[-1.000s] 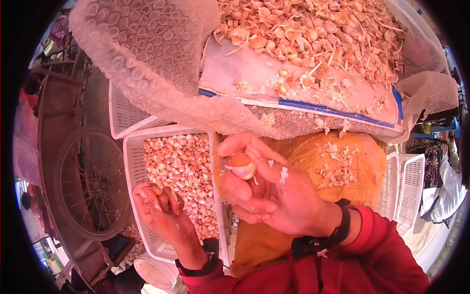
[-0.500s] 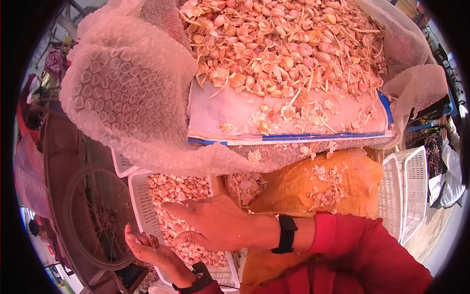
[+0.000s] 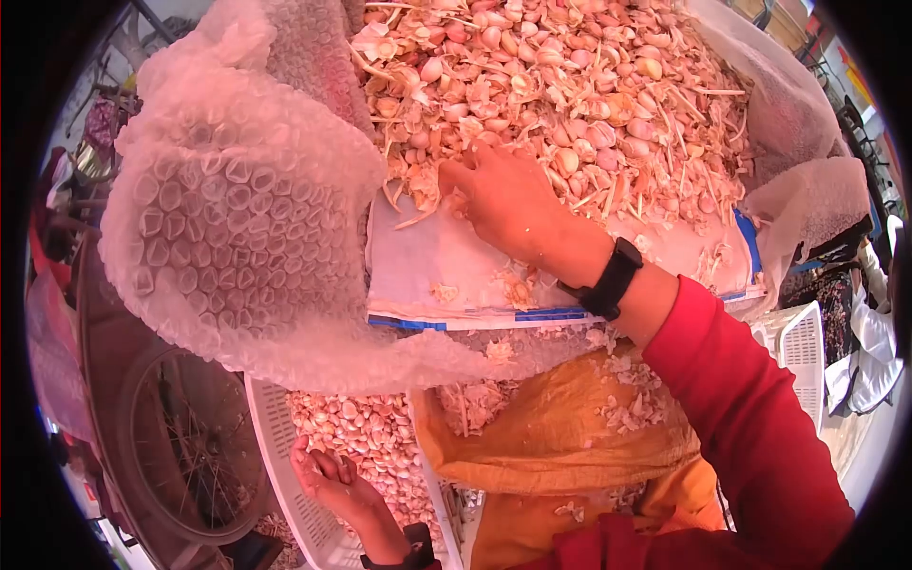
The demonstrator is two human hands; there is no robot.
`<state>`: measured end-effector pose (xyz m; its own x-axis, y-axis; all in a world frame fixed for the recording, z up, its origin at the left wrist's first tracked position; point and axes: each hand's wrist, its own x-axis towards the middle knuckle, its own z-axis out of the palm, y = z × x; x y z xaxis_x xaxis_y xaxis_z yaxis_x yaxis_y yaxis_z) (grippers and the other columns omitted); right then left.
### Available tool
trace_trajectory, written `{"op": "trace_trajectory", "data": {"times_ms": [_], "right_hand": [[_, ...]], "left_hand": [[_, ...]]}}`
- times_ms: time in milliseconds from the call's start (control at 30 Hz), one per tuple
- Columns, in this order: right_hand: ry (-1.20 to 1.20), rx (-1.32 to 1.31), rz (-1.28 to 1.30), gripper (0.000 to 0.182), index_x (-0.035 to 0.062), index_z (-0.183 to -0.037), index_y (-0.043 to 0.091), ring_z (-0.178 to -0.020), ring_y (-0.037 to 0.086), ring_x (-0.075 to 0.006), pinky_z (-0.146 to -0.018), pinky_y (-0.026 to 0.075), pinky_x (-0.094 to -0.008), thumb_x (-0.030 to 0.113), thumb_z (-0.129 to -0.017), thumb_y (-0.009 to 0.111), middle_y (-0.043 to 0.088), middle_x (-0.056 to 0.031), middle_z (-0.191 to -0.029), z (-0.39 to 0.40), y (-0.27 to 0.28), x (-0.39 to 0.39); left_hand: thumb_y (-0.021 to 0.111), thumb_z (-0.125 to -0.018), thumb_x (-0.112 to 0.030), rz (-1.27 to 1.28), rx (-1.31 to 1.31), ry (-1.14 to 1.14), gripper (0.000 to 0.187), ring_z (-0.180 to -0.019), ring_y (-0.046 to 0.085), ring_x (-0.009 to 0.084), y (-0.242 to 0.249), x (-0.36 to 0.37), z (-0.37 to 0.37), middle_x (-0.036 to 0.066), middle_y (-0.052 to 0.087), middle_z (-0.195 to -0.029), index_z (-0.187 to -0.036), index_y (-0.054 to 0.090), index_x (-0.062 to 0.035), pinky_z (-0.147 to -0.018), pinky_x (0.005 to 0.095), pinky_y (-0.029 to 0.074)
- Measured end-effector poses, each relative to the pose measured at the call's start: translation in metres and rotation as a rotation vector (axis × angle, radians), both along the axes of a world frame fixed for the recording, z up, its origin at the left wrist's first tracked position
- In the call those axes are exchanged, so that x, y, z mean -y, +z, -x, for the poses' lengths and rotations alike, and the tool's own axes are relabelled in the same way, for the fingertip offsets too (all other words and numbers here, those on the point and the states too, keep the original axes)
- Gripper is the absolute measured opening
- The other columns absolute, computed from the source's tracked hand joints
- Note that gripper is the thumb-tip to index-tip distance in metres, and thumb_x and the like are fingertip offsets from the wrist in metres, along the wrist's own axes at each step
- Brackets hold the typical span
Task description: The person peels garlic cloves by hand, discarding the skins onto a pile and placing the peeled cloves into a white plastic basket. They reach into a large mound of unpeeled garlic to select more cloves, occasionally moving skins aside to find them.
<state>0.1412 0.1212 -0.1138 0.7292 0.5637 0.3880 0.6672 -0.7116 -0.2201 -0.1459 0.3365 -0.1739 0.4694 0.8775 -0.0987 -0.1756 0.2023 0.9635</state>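
A large heap of garlic cloves and dry skins (image 3: 570, 104) lies on a white sheet with blue edging (image 3: 408, 266). At the heap's near left edge is my right hand (image 3: 508, 204), its fingers bent down among the skins; what the fingertips touch is too small to name. Lower left, my left hand (image 3: 337, 484) hovers palm up over a white basket (image 3: 275, 427), with its fingers curled and their contents unclear. Peeled-looking cloves (image 3: 366, 432) fill that basket.
Bubble wrap (image 3: 218, 209) surrounds the sheet at left and below. An orange sack (image 3: 541, 456) with loose skins on it hangs in front. A spoked wheel (image 3: 195, 446) stands at left, another white basket (image 3: 803, 361) at right.
My right hand has moved up from over the basket to the heap's edge. My left hand has shifted slightly right, still palm up. The view has tilted upward a little.
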Motion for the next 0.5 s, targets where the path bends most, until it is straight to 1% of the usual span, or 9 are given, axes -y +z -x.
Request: {"op": "trace_trajectory", "data": {"times_ms": [33,133,200,233,333,367,433,467,500], "right_hand": [[0.012,-0.071,-0.023,0.032,0.0117,-0.100,0.056,-0.090,0.055,-0.0331,-0.077,0.044,-0.0429,0.010,-0.071,0.069,0.054,-0.0124,-0.094,-0.001,-0.001,0.003],[0.015,-0.076,-0.157,0.030,0.0106,-0.096,0.055,-0.088,0.056,-0.0366,-0.078,0.042,-0.0463,0.007,-0.069,0.065,0.057,-0.0171,-0.091,-0.002,-0.004,0.006],[-0.001,-0.100,-0.133,0.030,0.0101,-0.095,0.055,-0.086,0.056,-0.0375,-0.075,0.043,-0.0459,0.006,-0.068,0.066,0.057,-0.0171,-0.091,-0.001,-0.001,0.005],[-0.009,-0.112,-0.127,0.030,0.0098,-0.095,0.055,-0.086,0.057,-0.0379,-0.074,0.043,-0.0457,0.006,-0.067,0.066,0.057,-0.0171,-0.090,0.000,0.001,0.004],[0.021,-0.064,-0.156,0.029,0.0092,-0.094,0.054,-0.083,0.057,-0.0367,-0.070,0.044,-0.0447,0.006,-0.067,0.065,0.059,-0.0163,-0.087,0.003,0.003,0.008],[0.030,-0.083,-0.195,0.031,0.0093,-0.094,0.054,-0.082,0.058,-0.0349,-0.069,0.044,-0.0440,0.006,-0.067,0.067,0.059,-0.0148,-0.087,0.005,0.002,0.011],[0.052,-0.120,-0.270,0.034,0.0095,-0.096,0.054,-0.078,0.058,-0.0314,-0.067,0.045,-0.0427,0.006,-0.066,0.070,0.059,-0.0120,-0.087,0.013,0.009,0.014],[0.092,-0.106,-0.307,0.032,0.0090,-0.094,0.054,-0.077,0.059,-0.0298,-0.065,0.045,-0.0411,0.005,-0.066,0.069,0.060,-0.0114,-0.086,0.020,0.016,0.017],[0.134,-0.096,-0.344,0.030,0.0084,-0.092,0.055,-0.075,0.059,-0.0281,-0.064,0.045,-0.0395,0.003,-0.066,0.069,0.060,-0.0108,-0.085,0.028,0.024,0.021]], "left_hand": [[0.051,-0.094,-0.040,-0.018,0.015,-0.016,0.037,-0.045,0.021,0.0018,0.001,0.004,0.000,-0.007,0.023,-0.054,-0.105,0.052,-0.0046,-0.038,0.0170,0.021],[0.051,-0.094,-0.038,-0.043,0.071,-0.076,0.035,-0.045,0.022,0.0020,0.005,0.027,0.000,-0.007,0.025,-0.054,-0.104,0.052,-0.0045,-0.040,0.0174,0.020],[0.050,-0.095,-0.035,-0.025,0.105,-0.133,0.031,-0.045,0.022,0.0023,0.012,0.047,-0.006,-0.006,0.026,-0.053,-0.103,0.052,-0.0042,-0.040,0.0179,0.019],[0.048,-0.097,-0.030,0.009,0.110,-0.142,0.027,-0.045,0.022,0.0028,0.017,0.055,-0.010,-0.006,0.029,-0.054,-0.101,0.052,-0.0033,-0.042,0.0184,0.019],[0.047,-0.097,-0.028,-0.088,0.124,-0.258,0.026,-0.046,0.023,0.0030,0.039,0.083,-0.016,-0.005,0.029,-0.053,-0.099,0.053,-0.0028,-0.044,0.0192,0.019],[0.044,-0.098,-0.022,-0.121,0.138,-0.279,0.020,-0.044,0.022,0.0028,0.046,0.094,-0.018,-0.006,0.026,-0.052,-0.098,0.052,-0.0031,-0.040,0.0200,0.018],[0.043,-0.098,-0.020,-0.267,0.226,-0.402,0.019,-0.044,0.022,0.0032,0.055,0.108,-0.022,-0.006,0.027,-0.052,-0.099,0.052,-0.0028,-0.042,0.0209,0.019],[0.043,-0.098,-0.018,-0.340,0.266,-0.461,0.018,-0.044,0.022,0.0034,0.059,0.111,-0.023,-0.006,0.027,-0.052,-0.099,0.052,-0.0027,-0.042,0.0214,0.020],[0.046,-0.097,-0.023,-0.386,0.227,-0.531,0.022,-0.047,0.026,0.0038,0.068,0.111,-0.021,-0.005,0.034,-0.056,-0.104,0.052,-0.0031,-0.045,0.0202,0.023]]}}
